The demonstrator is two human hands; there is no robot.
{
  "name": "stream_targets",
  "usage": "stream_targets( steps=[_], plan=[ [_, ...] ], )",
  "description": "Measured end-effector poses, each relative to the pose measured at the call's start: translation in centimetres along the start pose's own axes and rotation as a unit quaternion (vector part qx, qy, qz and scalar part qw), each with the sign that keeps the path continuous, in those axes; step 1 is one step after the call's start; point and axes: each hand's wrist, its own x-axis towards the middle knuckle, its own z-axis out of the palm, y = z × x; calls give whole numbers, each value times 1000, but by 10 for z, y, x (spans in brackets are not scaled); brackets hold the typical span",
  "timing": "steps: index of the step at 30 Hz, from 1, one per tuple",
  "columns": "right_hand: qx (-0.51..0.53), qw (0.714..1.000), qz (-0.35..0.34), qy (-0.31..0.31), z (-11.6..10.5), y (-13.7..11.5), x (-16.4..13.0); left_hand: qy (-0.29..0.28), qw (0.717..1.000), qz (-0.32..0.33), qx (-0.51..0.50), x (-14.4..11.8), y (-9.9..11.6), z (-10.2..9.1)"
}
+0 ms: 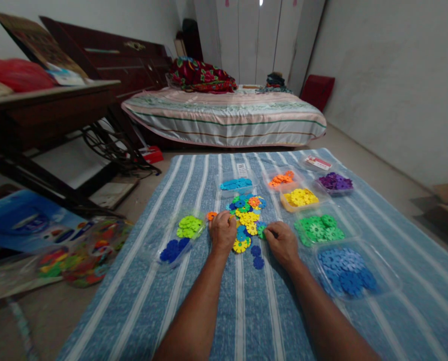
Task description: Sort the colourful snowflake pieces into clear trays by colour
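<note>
Both hands are down at the mixed pile of snowflake discs (246,215) in the middle of the striped blue cloth (216,311). The left hand (222,231) sits curled at the pile's near-left edge, knuckles up, fingers folded under; whether it grips a disc, I cannot tell. The right hand (282,241) rests at the near-right edge, fingertips pinched together against a green disc (262,231). A yellow disc (241,245) lies between the two hands, and two dark blue discs (257,256) sit just nearer the person.

Clear trays ring the pile: lime green discs (189,226) and navy discs (174,249) on the left, light blue discs (236,184) beyond, orange discs (281,178), yellow discs (299,197) and purple discs (335,181) to the far right, then green discs (318,228) and a big tray of blue discs (346,272) beside the right forearm.

The cloth is spread on a bare floor. A bed (224,118) with a striped cover stands beyond it, a dark wooden table (47,108) to the left, and a plastic bag of toys (81,255) lies off the cloth's left edge.
</note>
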Motion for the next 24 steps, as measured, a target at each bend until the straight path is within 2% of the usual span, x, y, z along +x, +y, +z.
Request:
stream_targets(
  steps=[24],
  plan=[
    [6, 1000, 1, -4, -1, -1, 0, 10, 1000, -13, -21, 0, 4, -2]
  ],
)
